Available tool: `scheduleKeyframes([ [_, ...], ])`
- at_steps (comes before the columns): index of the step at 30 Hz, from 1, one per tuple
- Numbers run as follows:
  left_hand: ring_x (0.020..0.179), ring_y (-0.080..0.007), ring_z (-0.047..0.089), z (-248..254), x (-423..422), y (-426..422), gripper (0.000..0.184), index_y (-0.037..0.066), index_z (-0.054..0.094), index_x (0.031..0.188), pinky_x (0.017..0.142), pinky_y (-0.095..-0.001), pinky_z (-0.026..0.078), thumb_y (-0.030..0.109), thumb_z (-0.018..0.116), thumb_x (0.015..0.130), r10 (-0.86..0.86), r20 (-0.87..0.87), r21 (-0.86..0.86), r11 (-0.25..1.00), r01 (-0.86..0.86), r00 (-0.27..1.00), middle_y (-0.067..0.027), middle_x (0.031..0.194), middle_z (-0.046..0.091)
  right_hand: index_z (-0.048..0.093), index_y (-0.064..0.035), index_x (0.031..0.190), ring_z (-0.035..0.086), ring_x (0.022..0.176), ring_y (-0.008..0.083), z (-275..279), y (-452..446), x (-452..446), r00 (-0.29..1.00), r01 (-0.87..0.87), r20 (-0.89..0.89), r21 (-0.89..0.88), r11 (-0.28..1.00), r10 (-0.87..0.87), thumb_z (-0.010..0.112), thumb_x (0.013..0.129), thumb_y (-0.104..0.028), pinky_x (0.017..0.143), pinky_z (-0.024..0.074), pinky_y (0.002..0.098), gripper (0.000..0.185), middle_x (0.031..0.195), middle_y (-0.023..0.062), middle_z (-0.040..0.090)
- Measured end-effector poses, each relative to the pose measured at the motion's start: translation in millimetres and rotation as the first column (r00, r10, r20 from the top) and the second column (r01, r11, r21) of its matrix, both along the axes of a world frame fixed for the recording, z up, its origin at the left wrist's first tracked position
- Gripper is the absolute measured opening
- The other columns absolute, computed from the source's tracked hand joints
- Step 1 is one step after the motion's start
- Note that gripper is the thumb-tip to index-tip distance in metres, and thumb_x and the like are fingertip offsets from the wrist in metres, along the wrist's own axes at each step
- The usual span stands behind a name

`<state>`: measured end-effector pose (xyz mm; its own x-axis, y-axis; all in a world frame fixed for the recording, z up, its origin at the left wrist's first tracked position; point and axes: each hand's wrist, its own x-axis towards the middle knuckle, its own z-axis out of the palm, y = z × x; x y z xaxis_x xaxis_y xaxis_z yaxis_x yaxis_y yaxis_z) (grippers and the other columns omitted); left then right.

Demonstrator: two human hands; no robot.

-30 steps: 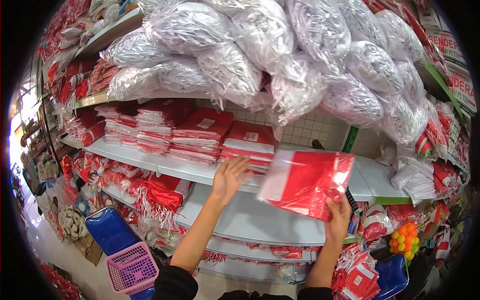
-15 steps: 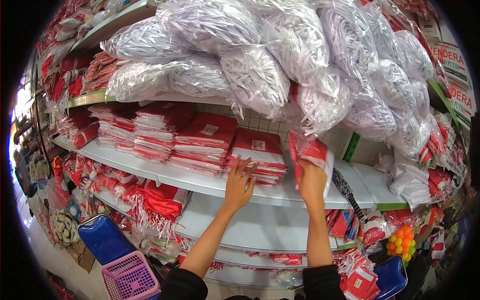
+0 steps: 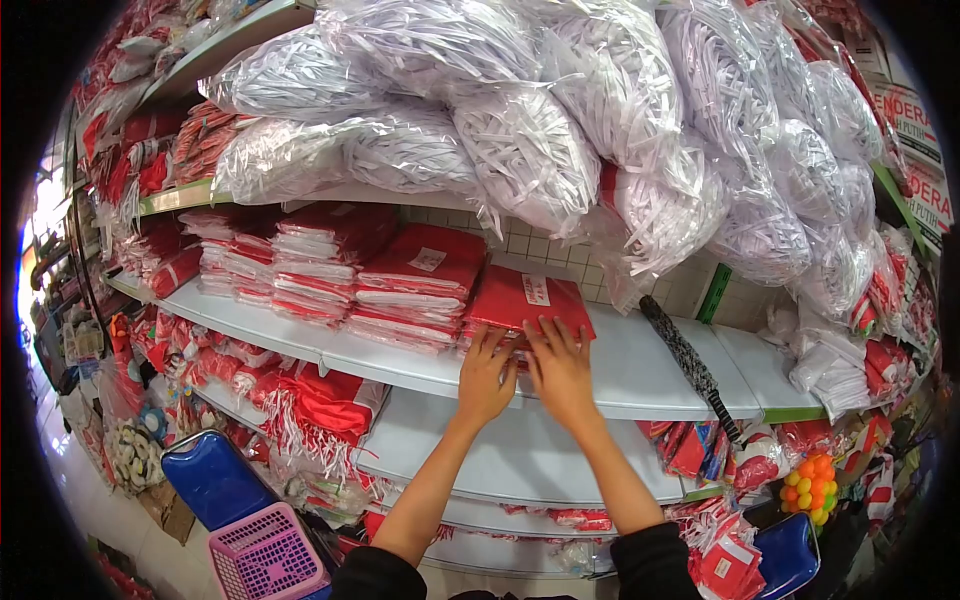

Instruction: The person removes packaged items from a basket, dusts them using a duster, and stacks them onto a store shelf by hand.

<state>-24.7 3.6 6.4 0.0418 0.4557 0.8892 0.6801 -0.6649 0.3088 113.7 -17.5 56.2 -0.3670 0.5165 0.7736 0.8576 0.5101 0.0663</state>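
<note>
Both my hands rest at the front of a stack of flat red-and-white cloth packets in clear plastic. The top red packet (image 3: 515,298) bears a white label. My left hand (image 3: 487,380) lies against the stack's front edge at its left, fingers extended. Beside it, my right hand (image 3: 560,372) lies on the near edge of the top packet, fingers spread and flat. The lower packets of this stack are partly hidden behind my hands. A taller stack of similar packets (image 3: 415,285) stands directly to the left.
Bulging bags of white strips (image 3: 530,150) hang over the shelf from above. A dark patterned rod-like thing (image 3: 685,355) lies across the grey shelf (image 3: 630,375) at right. Below are a pink basket (image 3: 268,555), a blue chair (image 3: 215,480) and fringed red-and-white goods (image 3: 325,405).
The red-and-white packet in my right hand has moved left onto the stack, and that hand has released it and flattened. My left hand stays at the stack's front.
</note>
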Motion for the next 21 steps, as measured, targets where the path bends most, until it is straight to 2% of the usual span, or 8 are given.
scheduleKeyframes([
  [1, 0.120, -0.0383, 0.039, -2.2, -0.9, 0.3, 0.038, 0.007, 0.057, 0.114, 0.097, -0.0459, 0.037, 0.007, 0.055, 0.076, 0.007, -0.007, -0.003, 1.000, -0.007, 1.000, -0.0162, 0.119, 0.050, 0.048, -0.0101, 0.127, 0.036, 0.126, 0.0341, -8.1, -5.1, -6.8, 1.000, 0.015, -0.019, 0.005, 1.000, -0.015, 0.052, 0.087, -0.024, 0.106, 0.0165, 0.0571, 0.043, 0.131, 0.0162, 0.045],
  [2, 0.120, -0.0382, 0.039, -3.4, -1.2, 0.6, 0.040, 0.005, 0.056, 0.115, 0.097, -0.0456, 0.037, 0.006, 0.055, 0.075, 0.014, -0.015, -0.006, 1.000, -0.014, 1.000, -0.0168, 0.118, 0.050, 0.048, -0.0096, 0.127, 0.034, 0.127, 0.0341, -12.6, -8.6, -13.0, 0.999, 0.028, -0.035, 0.033, 0.999, -0.027, 0.052, 0.087, -0.024, 0.107, 0.0141, 0.0575, 0.043, 0.131, 0.0163, 0.044],
  [4, 0.121, -0.0377, 0.039, -1.9, -0.7, -3.0, 0.040, 0.003, 0.056, 0.115, 0.098, -0.0452, 0.036, 0.003, 0.054, 0.075, -0.058, 0.094, 0.035, 0.998, 0.054, 0.994, -0.0177, 0.120, 0.049, 0.047, -0.0088, 0.128, 0.030, 0.130, 0.0342, -16.5, -12.4, -21.8, 0.996, 0.057, -0.071, 0.086, 0.995, -0.050, 0.052, 0.087, -0.025, 0.108, 0.0092, 0.0583, 0.044, 0.132, 0.0166, 0.042],
  [7, 0.121, -0.0368, 0.040, -1.0, -2.8, -2.5, 0.041, 0.000, 0.055, 0.115, 0.100, -0.0445, 0.034, -0.001, 0.052, 0.073, -0.099, 0.188, 0.080, 0.993, 0.085, 0.977, -0.0182, 0.121, 0.049, 0.047, -0.0075, 0.127, 0.030, 0.131, 0.0337, -15.4, -3.7, -20.8, 0.990, -0.015, -0.138, 0.054, 0.998, 0.023, 0.051, 0.088, -0.025, 0.108, 0.0048, 0.0575, 0.043, 0.132, 0.0156, 0.043],
  [11, 0.123, -0.0366, 0.039, -0.3, -3.4, -1.5, 0.042, -0.001, 0.054, 0.114, 0.101, -0.0441, 0.033, -0.005, 0.049, 0.072, -0.083, 0.173, 0.104, 0.992, 0.065, 0.981, -0.0192, 0.122, 0.048, 0.049, -0.0070, 0.124, 0.030, 0.131, 0.0331, -9.0, 10.6, -16.6, 0.989, -0.035, -0.142, 0.002, 0.999, 0.035, 0.051, 0.088, -0.026, 0.108, 0.0057, 0.0569, 0.041, 0.131, 0.0163, 0.045],
  [16, 0.126, -0.0367, 0.034, -2.1, -0.3, -1.6, 0.047, -0.001, 0.051, 0.120, 0.103, -0.0443, 0.031, -0.005, 0.049, 0.073, -0.057, 0.226, 0.068, 0.997, 0.043, 0.972, -0.0194, 0.130, 0.041, 0.050, -0.0077, 0.123, 0.031, 0.130, 0.0322, -7.6, 26.2, -16.9, 0.989, -0.059, -0.136, 0.019, 0.998, 0.061, 0.052, 0.088, -0.028, 0.109, 0.0052, 0.0568, 0.041, 0.129, 0.0173, 0.047],
  [20, 0.130, -0.0374, 0.029, 6.5, 1.2, -9.0, 0.055, 0.000, 0.045, 0.128, 0.105, -0.0448, 0.028, -0.003, 0.050, 0.073, -0.078, 0.302, 0.071, 0.996, 0.059, 0.950, -0.0185, 0.138, 0.034, 0.047, -0.0061, 0.127, 0.024, 0.134, 0.0332, -7.9, 22.8, -16.0, 0.990, -0.076, -0.117, 0.003, 0.997, 0.076, 0.053, 0.086, -0.031, 0.107, 0.0023, 0.0599, 0.049, 0.134, 0.0188, 0.040],
  [21, 0.131, -0.0377, 0.027, 6.3, 1.5, -8.2, 0.056, 0.001, 0.044, 0.129, 0.106, -0.0448, 0.027, -0.003, 0.050, 0.073, -0.056, 0.263, 0.057, 0.997, 0.043, 0.963, -0.0184, 0.139, 0.033, 0.045, -0.0068, 0.129, 0.023, 0.134, 0.0329, -10.0, 20.2, -15.9, 0.991, -0.075, -0.112, 0.003, 0.997, 0.075, 0.054, 0.085, -0.031, 0.107, 0.0020, 0.0601, 0.051, 0.136, 0.0187, 0.038],
])
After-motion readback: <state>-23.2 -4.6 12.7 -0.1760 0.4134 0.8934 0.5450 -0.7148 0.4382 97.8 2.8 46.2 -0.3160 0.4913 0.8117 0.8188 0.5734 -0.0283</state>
